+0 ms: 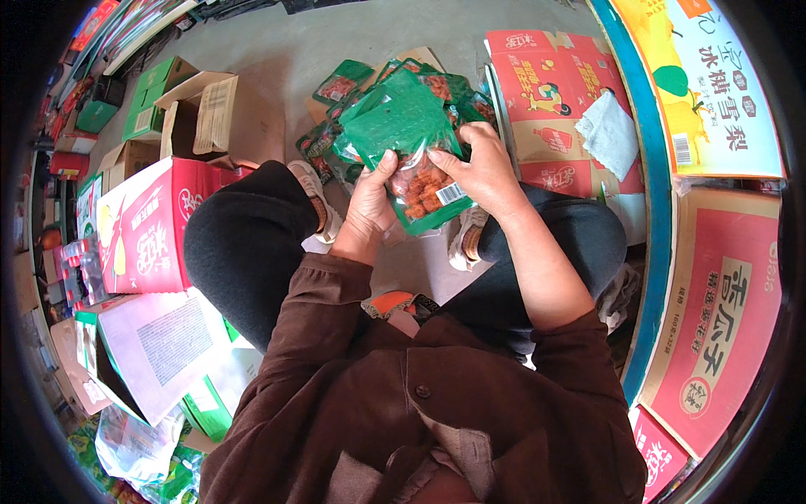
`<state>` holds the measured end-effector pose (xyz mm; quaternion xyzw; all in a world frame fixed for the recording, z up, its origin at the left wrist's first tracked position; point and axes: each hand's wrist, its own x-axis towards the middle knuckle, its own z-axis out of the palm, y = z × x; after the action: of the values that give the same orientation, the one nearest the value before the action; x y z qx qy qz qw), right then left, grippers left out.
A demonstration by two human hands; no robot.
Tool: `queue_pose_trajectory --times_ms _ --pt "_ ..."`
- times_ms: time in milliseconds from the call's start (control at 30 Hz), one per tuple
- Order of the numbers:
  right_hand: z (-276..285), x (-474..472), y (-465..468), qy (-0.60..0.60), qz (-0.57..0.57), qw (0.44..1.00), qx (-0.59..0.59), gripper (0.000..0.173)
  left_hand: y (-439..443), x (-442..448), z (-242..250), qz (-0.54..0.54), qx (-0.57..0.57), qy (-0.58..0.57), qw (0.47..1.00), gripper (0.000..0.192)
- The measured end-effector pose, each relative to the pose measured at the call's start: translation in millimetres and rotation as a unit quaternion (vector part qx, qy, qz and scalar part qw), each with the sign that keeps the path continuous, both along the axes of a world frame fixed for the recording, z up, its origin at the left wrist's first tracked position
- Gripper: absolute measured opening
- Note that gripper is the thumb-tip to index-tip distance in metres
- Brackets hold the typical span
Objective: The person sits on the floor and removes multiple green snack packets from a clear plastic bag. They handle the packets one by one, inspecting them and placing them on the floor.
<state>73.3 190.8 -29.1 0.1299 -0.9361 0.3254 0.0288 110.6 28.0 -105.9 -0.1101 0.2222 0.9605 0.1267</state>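
Between my knees I hold a green snack packet [420,183] with a clear window, through which reddish-brown pieces and a barcode show. My left hand [376,195] grips its left side, thumb on top. On its right side, my right hand [485,165] pinches the upper edge with the thumb over the front. Other green packets [403,107] lie just beyond and partly behind it; whether some of these are in my hands too is hard to tell. The pile of packets [343,82] rests on cardboard on the floor, several with windows showing similar food.
At the left stand an open brown carton [214,116], a red carton [151,227], a white-and-green box [164,340] and a plastic bag [135,441]. To the right, a grey cloth [607,135] lies on a red carton [535,94], beside a blue edge [658,252] with more cartons [711,309].
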Motion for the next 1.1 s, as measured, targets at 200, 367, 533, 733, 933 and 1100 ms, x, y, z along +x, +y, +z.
queue_pose_trajectory --times_ms 200,367,533,733,933,1100 --pt "-1 -7 9 -0.186 0.016 0.970 -0.156 0.035 1 -2 -2 -0.015 -0.002 0.004 1.000 0.056" --pt "14 -12 26 -0.338 0.012 0.875 -0.347 0.034 2 -4 0 -0.015 -0.027 0.033 0.999 0.066" --pt "15 -10 25 -0.324 -0.015 0.813 -0.483 0.037 1 -4 2 -0.043 0.111 -0.014 0.993 0.039" --pt "8 -16 25 -0.277 -0.055 0.822 -0.495 0.031 5 -1 1 -0.021 0.021 -0.019 0.999 0.021" --pt "-3 -21 29 -0.225 -0.069 0.857 -0.459 0.020 9 -3 -1 0.010 -0.035 -0.047 0.998 0.011" --pt "11 -28 43 -0.204 -0.081 0.819 -0.530 0.020 4 -6 -3 0.063 -0.028 -0.060 0.996 0.010"
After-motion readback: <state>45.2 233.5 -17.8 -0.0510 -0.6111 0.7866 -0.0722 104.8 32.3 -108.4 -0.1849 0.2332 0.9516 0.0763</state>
